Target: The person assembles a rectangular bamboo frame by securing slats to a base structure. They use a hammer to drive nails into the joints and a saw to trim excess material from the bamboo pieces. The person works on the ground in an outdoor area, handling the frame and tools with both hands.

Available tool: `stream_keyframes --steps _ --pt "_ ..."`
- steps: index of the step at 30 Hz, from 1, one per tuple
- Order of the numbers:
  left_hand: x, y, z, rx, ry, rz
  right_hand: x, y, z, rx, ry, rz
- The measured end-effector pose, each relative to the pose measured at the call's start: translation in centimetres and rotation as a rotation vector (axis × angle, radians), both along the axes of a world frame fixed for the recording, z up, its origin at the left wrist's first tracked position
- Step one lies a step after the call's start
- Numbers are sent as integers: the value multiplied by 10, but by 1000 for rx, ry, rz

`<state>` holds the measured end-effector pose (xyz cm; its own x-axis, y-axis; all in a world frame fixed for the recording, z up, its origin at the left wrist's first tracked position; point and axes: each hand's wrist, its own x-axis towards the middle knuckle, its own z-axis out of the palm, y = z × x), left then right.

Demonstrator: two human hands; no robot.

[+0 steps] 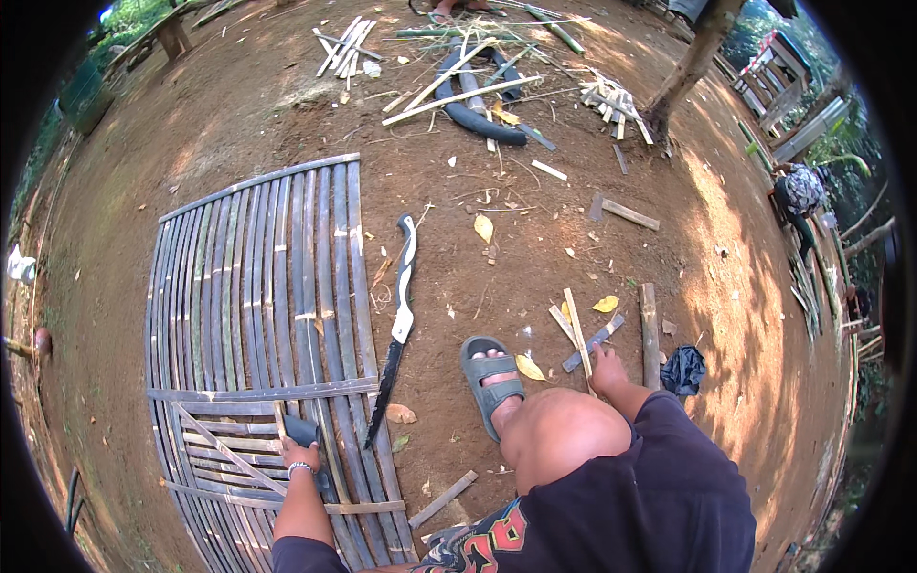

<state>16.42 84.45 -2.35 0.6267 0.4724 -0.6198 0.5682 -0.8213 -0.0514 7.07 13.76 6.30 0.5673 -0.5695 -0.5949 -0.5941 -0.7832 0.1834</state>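
A mat of flat dark bamboo slats lies on the dirt at my left. My left hand, with a band at the wrist, rests on the mat's near part, fingers curled over a dark tool lying across the slats. My right hand reaches past my bent knee and closes on the near end of a pale bamboo strip. That strip lies among a few short sticks on the ground. A long knife with a black-and-white handle lies between the mat and my sandalled foot.
A short wooden post piece and a black crumpled bag lie right of my hand. Farther off are a black curved tube, split bamboo sticks and a tree trunk. Another person crouches at the far right.
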Motion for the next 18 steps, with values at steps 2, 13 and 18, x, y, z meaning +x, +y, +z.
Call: stream_keyframes --steps 2,13,18 --pt "-6 8 -16 12 -21 32 -18 6 3 52 45 -28" --pt "10 38 33 -154 35 -25 140 -57 -8 22 -147 -201" --pt "43 59 33 -82 -129 175 232 -83 -43 -39 -275 -164"
